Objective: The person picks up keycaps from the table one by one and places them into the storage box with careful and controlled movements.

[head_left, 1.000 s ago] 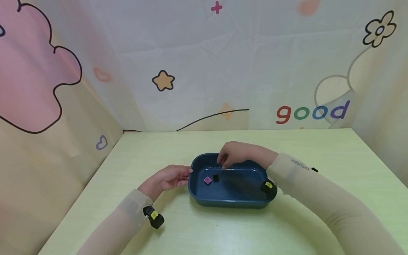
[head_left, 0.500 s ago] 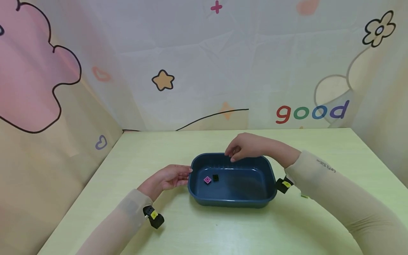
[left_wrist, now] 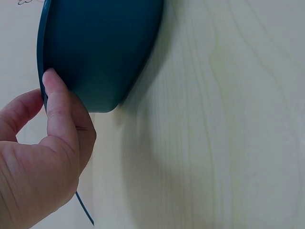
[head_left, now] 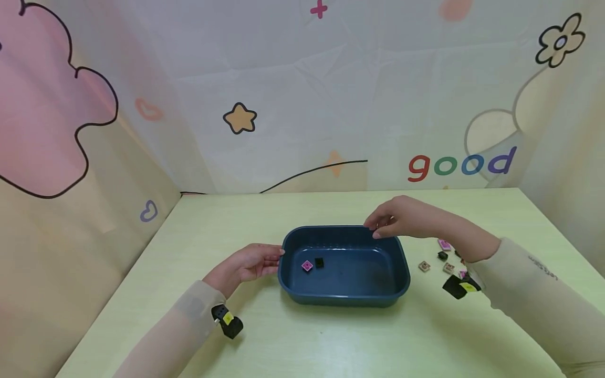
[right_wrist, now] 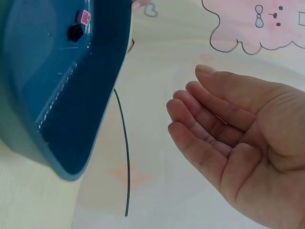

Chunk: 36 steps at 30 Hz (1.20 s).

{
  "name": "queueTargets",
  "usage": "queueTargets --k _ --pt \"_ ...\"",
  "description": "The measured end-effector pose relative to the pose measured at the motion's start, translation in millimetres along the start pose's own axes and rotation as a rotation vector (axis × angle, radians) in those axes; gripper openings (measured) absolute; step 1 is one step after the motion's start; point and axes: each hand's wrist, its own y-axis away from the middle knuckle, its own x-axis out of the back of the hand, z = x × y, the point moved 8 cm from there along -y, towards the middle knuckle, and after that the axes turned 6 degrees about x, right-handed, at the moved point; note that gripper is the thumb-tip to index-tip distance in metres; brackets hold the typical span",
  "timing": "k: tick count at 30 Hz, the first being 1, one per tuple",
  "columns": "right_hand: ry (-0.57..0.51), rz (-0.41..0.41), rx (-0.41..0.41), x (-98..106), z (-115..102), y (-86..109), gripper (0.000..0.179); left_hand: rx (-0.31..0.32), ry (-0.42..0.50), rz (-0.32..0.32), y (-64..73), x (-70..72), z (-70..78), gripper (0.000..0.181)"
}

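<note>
Stretched across the middle of the head view, long axis running left to right: blue tub, on the pale table. Lying close together on its bottom, left of centre: pink block, black block. Scattered on the table right of the tub: tan block, closest to it, then second black block and second pink block, with more beside these, some partly hidden by the right forearm and too covered to count. Poised near the tub's upper right corner, above and left of that scatter: right hand, fingers loosely bent, nothing in the palm; overlapping the far rim in the head view, yet apart from it in the right wrist view. Judging by this layout, down and rightward to the loose blocks, and far nearer for the right hand. Placed at the opposite short end: left hand, pinching the rim, with the whole tub between it and the scatter.
</note>
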Motion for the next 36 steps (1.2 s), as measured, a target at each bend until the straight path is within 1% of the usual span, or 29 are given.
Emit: queueTargets --k 6,10,18,24,29,32,36 --pt "-0.017 0.045 -0.019 3.8 11.0 19.5 0.031 -0.003 0.003 0.001 -0.2 0.2 -0.1 0.040" --pt "-0.039 0.063 -0.054 4.5 18.3 33.1 0.030 -0.004 0.006 0.000 -0.2 -0.2 -0.4 0.040" --pt "-0.035 0.096 -0.099 4.6 38.8 61.1 0.033 -0.002 0.005 -0.004 0.0 -0.2 0.0 0.041" --pt "-0.082 0.099 -0.176 -3.5 56.5 83.7 0.036 0.007 0.008 -0.001 -0.8 -0.1 -1.2 0.042" --pt "-0.113 0.097 -0.199 -14.3 71.0 100.5 0.037 0.009 0.002 0.002 -2.0 0.3 -1.9 0.042" --pt "-0.081 0.116 -0.196 -19.6 77.5 108.5 0.037 0.006 0.003 0.002 -2.4 0.5 -1.7 0.040" --pt "-0.008 0.141 -0.209 -27.0 85.6 116.8 0.036 -0.011 0.011 -0.024 -2.4 -0.3 -1.2 0.035"
